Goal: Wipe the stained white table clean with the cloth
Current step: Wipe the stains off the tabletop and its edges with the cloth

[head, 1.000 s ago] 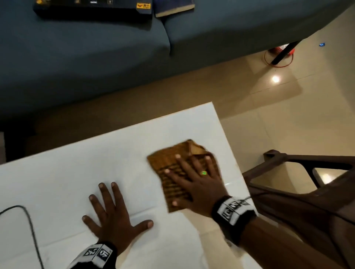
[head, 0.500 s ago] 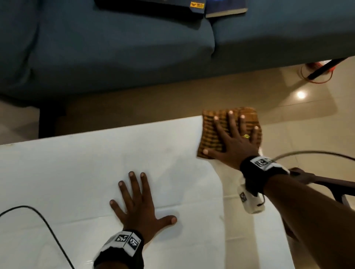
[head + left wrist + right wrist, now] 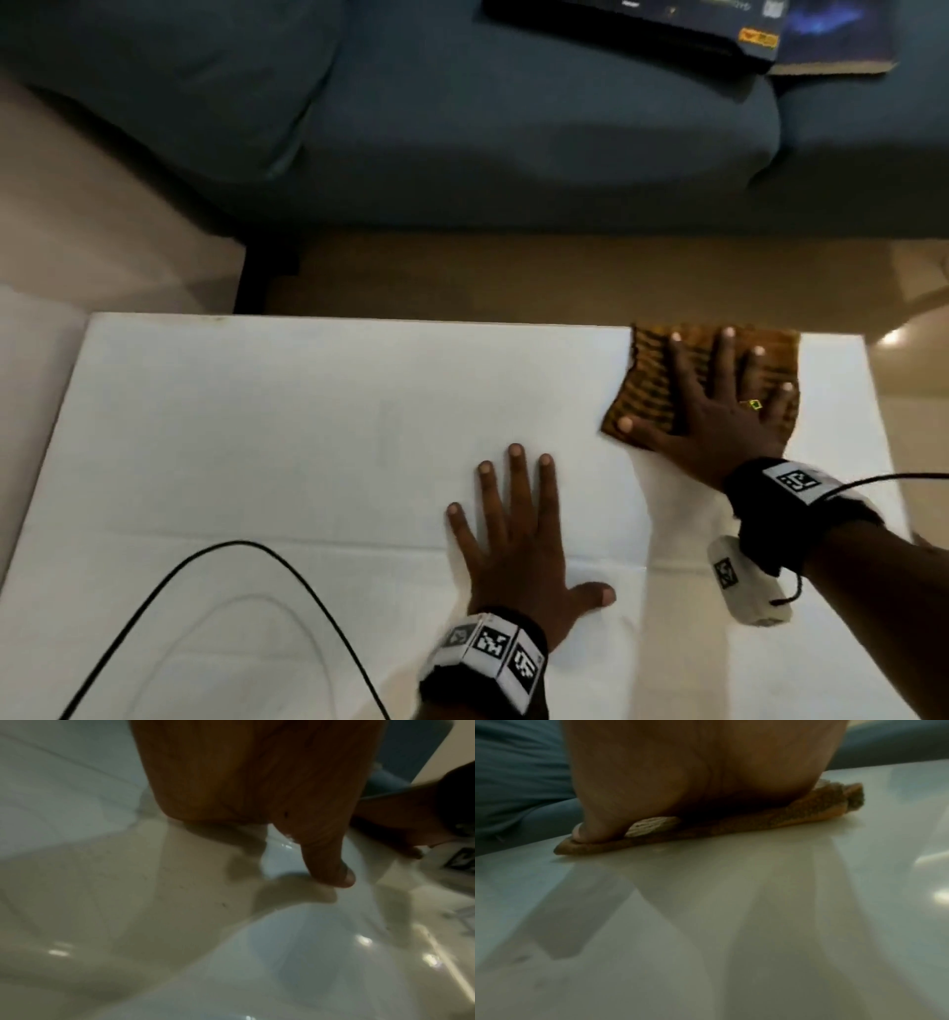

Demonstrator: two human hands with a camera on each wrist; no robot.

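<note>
An orange-brown striped cloth [image 3: 652,380] lies flat at the far right of the white table [image 3: 308,421], touching its far edge. My right hand [image 3: 719,406] presses on the cloth with straight, spread fingers. From the right wrist view, the palm [image 3: 693,770] sits on the cloth [image 3: 731,823], thumb at its left end. My left hand [image 3: 518,534] lies flat on the bare table nearer me, fingers spread, holding nothing. Its thumb [image 3: 326,858] touches the glossy tabletop [image 3: 128,902] in the left wrist view.
A black cable [image 3: 287,565] loops over the near left of the table. A blue sofa [image 3: 462,128] runs along behind the table, with a dark box [image 3: 642,20] and a book [image 3: 842,36] on it. Beige floor tiles [image 3: 513,277] lie between sofa and table.
My right hand has pushed the cloth away from me, from the table's middle right up to its far edge. The left hand has stayed flat on the table. The head view has swung left.
</note>
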